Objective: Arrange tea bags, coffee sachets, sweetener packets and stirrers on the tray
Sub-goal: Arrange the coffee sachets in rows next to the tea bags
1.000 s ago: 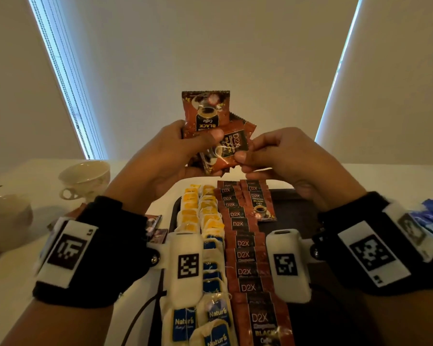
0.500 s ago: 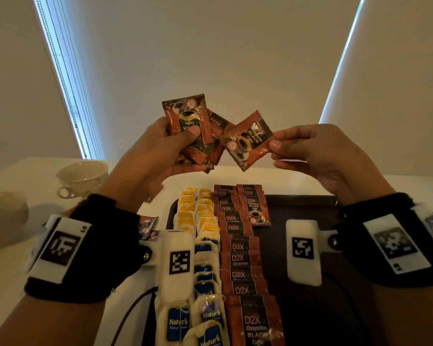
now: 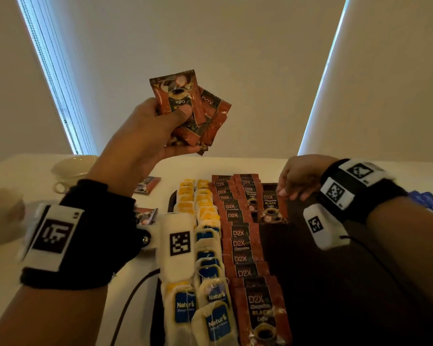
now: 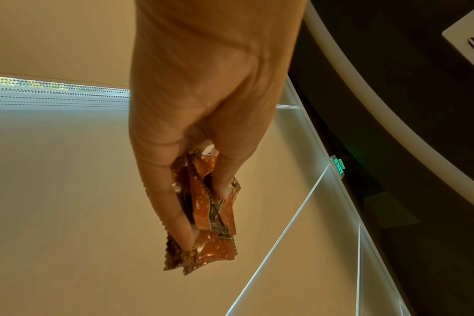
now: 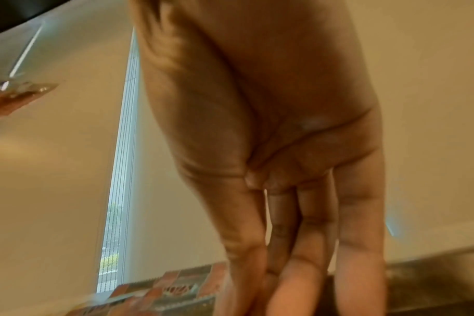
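Observation:
My left hand (image 3: 180,116) is raised above the table and grips a fanned bunch of brown coffee sachets (image 3: 198,113); the left wrist view shows the same bunch (image 4: 211,235) between thumb and fingers (image 4: 224,186). My right hand (image 3: 289,192) is down at the far end of the dark tray (image 3: 323,270), its fingertips pinching the far corner of one coffee sachet (image 3: 271,208) that lies on the tray. Beside it runs a row of overlapping coffee sachets (image 3: 240,243). Left of that lie two columns of tea bags (image 3: 208,248). In the right wrist view the fingers (image 5: 303,267) point down beside sachets (image 5: 176,288).
Two pale cups (image 3: 70,168) (image 3: 0,211) stand on the white table at the left. Two loose coffee sachets (image 3: 146,184) (image 3: 145,216) lie on the table left of the tray. Blue packets (image 3: 428,201) lie at the right edge. A dark cable (image 3: 130,295) runs along the tray's left side.
My right hand pulled one sachet from the bunch and carried it down onto the tray beside the coffee row. My left hand stayed raised with the remaining sachets.

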{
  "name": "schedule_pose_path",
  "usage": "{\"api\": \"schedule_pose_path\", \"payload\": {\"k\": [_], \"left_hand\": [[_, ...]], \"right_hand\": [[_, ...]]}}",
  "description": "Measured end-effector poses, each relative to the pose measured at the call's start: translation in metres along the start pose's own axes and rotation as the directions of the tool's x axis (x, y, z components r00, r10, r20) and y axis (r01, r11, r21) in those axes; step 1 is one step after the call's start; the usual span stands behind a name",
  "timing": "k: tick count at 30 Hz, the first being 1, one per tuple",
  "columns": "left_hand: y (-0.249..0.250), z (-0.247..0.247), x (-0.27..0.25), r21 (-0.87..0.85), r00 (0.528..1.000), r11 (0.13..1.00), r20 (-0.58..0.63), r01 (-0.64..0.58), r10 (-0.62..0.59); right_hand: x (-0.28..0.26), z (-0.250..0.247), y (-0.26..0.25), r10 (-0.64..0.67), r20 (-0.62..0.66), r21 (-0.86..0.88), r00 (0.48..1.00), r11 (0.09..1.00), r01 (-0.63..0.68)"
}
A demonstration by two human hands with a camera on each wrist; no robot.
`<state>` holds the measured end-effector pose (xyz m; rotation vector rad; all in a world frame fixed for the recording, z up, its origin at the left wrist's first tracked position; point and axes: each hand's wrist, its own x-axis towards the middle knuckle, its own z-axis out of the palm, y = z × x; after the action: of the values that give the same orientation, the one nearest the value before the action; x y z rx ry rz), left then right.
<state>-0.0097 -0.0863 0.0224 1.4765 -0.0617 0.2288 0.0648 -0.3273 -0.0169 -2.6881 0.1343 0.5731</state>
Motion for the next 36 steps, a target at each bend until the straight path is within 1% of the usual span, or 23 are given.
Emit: {"api": "schedule_pose_path", "payload": {"k": [8,15,21,22,24,26,27,29,31,33,36], "left_hand": [[-0.005,0.004,0.002,0.011,1.0,1.0,0.012,0.021,-0.021],[-0.006,0.004,0.002,0.034,0.999,0.999,0.019,0.026,-0.027],[-0.006,0.005,0.0,0.035,0.999,0.999,0.029,0.033,-0.034],[-0.007,0.004,0.0,0.037,0.999,0.999,0.031,0.034,-0.035],[-0.007,0.004,0.0,0.047,0.998,0.998,0.037,0.039,-0.041],[-0.009,0.005,0.001,0.066,0.998,0.997,0.047,0.049,-0.052],[-0.01,0.005,0.001,0.076,0.997,0.996,0.054,0.053,-0.057],[-0.011,0.006,0.001,0.106,0.995,0.993,0.071,0.059,-0.066],[-0.012,0.008,0.001,0.138,0.993,0.988,0.087,0.064,-0.077],[-0.013,0.01,0.001,0.158,0.99,0.985,0.105,0.074,-0.092],[-0.013,0.011,0.0,0.182,0.984,0.98,0.146,0.079,-0.106]], "right_hand": [[0.022,0.016,-0.016,-0.056,-0.014,0.071,0.998,0.996,0.057],[0.024,0.019,-0.021,-0.09,-0.046,0.062,0.995,0.994,0.092],[0.022,0.022,-0.023,-0.119,-0.1,0.044,0.988,0.991,0.124],[0.02,0.021,-0.023,-0.132,-0.121,0.04,0.984,0.99,0.138],[0.01,0.018,-0.026,-0.187,-0.208,0.065,0.96,0.977,0.204],[-0.005,0.014,-0.032,-0.267,-0.311,0.18,0.912,0.926,0.332],[-0.015,0.011,-0.034,-0.297,-0.344,0.267,0.891,0.878,0.397],[-0.035,0.009,-0.039,-0.334,-0.367,0.429,0.868,0.768,0.476],[-0.052,0.012,-0.043,-0.371,-0.358,0.518,0.857,0.684,0.513],[-0.062,0.016,-0.046,-0.389,-0.352,0.575,0.851,0.628,0.525],[-0.064,0.021,-0.05,-0.373,-0.407,0.58,0.834,0.6,0.551]]}}
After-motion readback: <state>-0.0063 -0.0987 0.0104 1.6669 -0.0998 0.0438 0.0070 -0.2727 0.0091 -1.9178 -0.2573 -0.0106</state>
